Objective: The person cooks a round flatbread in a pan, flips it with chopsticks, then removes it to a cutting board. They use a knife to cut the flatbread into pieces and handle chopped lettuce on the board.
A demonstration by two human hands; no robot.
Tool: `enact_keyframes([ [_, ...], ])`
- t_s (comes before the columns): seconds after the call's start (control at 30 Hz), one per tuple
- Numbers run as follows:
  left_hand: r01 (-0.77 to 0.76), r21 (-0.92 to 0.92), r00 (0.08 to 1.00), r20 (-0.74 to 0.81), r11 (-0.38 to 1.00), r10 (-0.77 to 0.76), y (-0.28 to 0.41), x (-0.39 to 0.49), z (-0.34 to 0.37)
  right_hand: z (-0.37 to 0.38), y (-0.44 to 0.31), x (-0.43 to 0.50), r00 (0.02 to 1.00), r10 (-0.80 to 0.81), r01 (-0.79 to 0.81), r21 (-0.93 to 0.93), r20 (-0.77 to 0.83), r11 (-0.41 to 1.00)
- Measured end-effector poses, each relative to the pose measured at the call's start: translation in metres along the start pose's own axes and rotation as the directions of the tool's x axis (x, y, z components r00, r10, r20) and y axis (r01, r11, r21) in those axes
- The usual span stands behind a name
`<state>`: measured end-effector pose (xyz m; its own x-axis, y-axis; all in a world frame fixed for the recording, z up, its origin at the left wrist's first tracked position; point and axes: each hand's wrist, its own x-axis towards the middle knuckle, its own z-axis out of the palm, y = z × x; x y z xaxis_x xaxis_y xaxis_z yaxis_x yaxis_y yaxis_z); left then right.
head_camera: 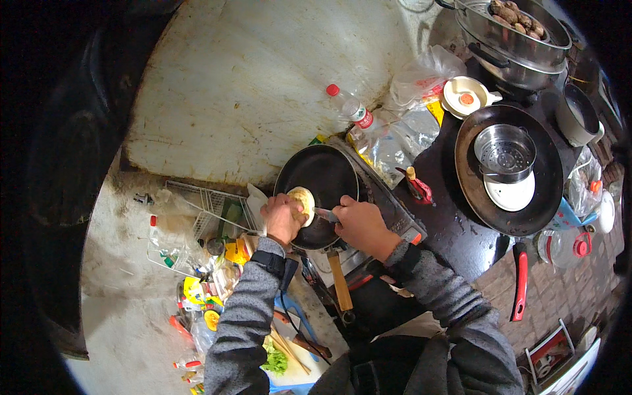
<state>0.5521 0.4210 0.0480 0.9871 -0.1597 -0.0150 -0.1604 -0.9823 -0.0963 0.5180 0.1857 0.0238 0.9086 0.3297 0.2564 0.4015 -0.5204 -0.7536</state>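
Note:
A round, pale flatbread (pixel 304 198) with browned patches is tilted up over a black frying pan (pixel 321 170). My left hand (pixel 284 217) grips it by its left side. My right hand (pixel 364 224) is closed around a small knife (pixel 325 214), its handle hidden in the fist. The blade points left, its tip at the bread's right edge; whether it has gone in, I cannot tell. Beneath both hands the pan rests on a stove (pixel 407 224), its wooden handle (pixel 339 281) towards me.
A large wok (pixel 466 163) holding a steamer insert (pixel 504 154) stands right on a dark table. Behind are a plastic bottle (pixel 349 106) and a steamer pot (pixel 513 39). At left sit a wire rack (pixel 202 224) and a cutting board (pixel 291 373) with lettuce (pixel 275 358), chopsticks and a knife.

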Motion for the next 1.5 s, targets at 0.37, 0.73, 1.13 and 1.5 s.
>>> enact_keyframes([
  [0.37, 0.015, -0.003, 0.999, 0.035, 1.000, -0.015, -0.002, -0.002, -0.002, 0.003, -0.001, 0.008, 0.999, 0.029, -0.029, -0.020, 0.017, 0.999],
  [0.73, -0.077, -0.070, 0.997, 0.019, 0.995, 0.079, -0.002, -0.005, -0.007, -0.023, 0.004, -0.016, 0.994, 0.095, -0.096, 0.007, 0.053, 0.995],
  [1.13, -0.087, 0.070, 0.996, 0.003, 0.994, 0.087, -0.004, -0.002, 0.004, -0.022, 0.002, -0.019, 0.996, 0.054, -0.053, -0.014, 0.070, 0.999],
  [1.5, -0.029, 0.055, 0.996, 0.084, 0.998, 0.024, -0.012, -0.001, 0.006, 0.001, 0.003, -0.004, 0.998, 0.040, -0.040, -0.006, 0.037, 0.999],
])
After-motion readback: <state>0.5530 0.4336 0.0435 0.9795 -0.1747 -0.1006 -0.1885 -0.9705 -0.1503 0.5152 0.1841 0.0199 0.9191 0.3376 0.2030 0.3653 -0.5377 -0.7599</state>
